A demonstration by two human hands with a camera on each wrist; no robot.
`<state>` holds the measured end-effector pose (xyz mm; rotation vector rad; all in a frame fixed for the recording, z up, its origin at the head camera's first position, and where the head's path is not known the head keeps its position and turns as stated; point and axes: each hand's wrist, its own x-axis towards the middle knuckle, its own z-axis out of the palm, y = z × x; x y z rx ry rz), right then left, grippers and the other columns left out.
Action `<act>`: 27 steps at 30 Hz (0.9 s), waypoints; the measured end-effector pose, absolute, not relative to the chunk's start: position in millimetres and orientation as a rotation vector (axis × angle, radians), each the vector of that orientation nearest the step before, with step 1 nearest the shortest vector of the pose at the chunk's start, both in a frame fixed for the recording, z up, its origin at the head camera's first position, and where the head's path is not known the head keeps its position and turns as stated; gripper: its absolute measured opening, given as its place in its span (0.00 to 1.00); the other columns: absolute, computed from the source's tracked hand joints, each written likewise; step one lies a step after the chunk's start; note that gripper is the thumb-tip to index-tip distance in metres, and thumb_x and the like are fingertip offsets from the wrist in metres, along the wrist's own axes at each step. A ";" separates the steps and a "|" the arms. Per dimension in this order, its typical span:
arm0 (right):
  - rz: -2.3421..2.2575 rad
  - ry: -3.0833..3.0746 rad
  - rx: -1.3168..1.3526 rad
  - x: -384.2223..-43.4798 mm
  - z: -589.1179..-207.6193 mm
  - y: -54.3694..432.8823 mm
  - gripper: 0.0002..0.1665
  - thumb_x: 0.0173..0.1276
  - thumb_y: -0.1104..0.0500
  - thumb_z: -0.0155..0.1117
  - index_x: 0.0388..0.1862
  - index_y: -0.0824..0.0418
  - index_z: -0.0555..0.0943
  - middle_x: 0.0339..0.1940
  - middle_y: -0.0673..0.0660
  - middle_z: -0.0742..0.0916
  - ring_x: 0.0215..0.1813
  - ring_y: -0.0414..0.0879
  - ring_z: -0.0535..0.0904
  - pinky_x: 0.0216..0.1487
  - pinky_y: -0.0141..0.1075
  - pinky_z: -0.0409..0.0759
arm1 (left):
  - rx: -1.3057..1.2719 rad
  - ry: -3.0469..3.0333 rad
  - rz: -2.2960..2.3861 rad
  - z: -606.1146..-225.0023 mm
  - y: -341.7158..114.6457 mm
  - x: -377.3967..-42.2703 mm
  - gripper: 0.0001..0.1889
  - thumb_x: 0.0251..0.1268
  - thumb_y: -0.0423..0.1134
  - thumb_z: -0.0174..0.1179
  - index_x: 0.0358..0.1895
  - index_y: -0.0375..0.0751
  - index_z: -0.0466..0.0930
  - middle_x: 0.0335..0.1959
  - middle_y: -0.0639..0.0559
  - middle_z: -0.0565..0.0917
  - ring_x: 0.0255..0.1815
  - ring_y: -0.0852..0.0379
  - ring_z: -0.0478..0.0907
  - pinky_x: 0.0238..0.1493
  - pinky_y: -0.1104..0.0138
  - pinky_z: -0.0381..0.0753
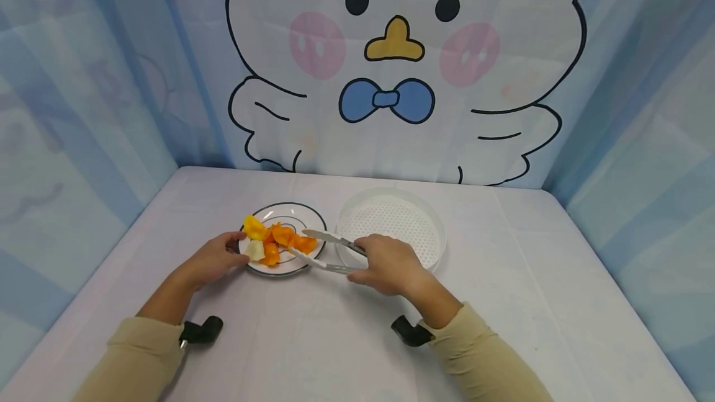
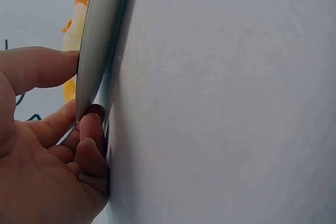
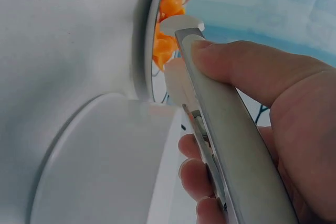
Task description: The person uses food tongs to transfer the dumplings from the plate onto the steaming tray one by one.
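Note:
My left hand grips the left rim of a white plate with dark ring lines, thumb on top and fingers beneath in the left wrist view. On the plate lie several orange pieces, a yellow piece and a pale cream piece, perhaps cut peppers. My right hand holds metal tongs with white tips, reaching over the plate's right side. The tongs' arms stand apart, with an orange piece between the tips in the head view.
A round white tray with a perforated-looking bottom stands right of the plate, partly behind my right hand. The white-covered table meets a curtain with a cartoon bird at the back. Dark wrist mounts sit at both sleeves.

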<state>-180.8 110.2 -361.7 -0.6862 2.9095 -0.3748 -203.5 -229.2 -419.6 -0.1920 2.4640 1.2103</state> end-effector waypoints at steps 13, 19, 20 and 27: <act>-0.378 2.915 -0.669 -182.8 -366.7 101.2 0.33 0.62 0.42 0.71 0.61 0.58 0.81 0.49 0.52 0.85 0.43 0.45 0.77 0.42 0.43 0.78 | -0.179 2.458 1.231 -419.9 -232.1 -203.7 0.37 0.70 0.40 0.60 0.76 0.31 0.54 0.65 0.31 0.62 0.59 0.37 0.62 0.64 0.46 0.67; -0.383 2.922 -0.686 -183.3 -367.8 99.9 0.31 0.63 0.43 0.71 0.60 0.58 0.81 0.46 0.51 0.85 0.42 0.45 0.77 0.40 0.43 0.78 | -0.171 2.458 1.238 -418.9 -232.8 -202.9 0.37 0.70 0.39 0.60 0.76 0.31 0.54 0.63 0.32 0.63 0.58 0.37 0.62 0.62 0.48 0.69; -0.383 2.922 -0.689 -183.4 -368.0 99.9 0.31 0.63 0.43 0.70 0.60 0.58 0.81 0.46 0.51 0.85 0.42 0.45 0.77 0.40 0.43 0.77 | -0.171 2.457 1.240 -419.1 -233.0 -203.0 0.37 0.70 0.39 0.60 0.76 0.31 0.54 0.63 0.32 0.63 0.58 0.37 0.62 0.62 0.48 0.69; -0.385 2.925 -0.710 -183.2 -369.9 100.8 0.31 0.65 0.44 0.69 0.62 0.58 0.81 0.49 0.52 0.85 0.43 0.45 0.78 0.41 0.44 0.78 | -0.180 2.460 1.238 -419.1 -232.7 -202.6 0.37 0.70 0.39 0.60 0.76 0.31 0.54 0.64 0.31 0.62 0.58 0.37 0.62 0.63 0.46 0.67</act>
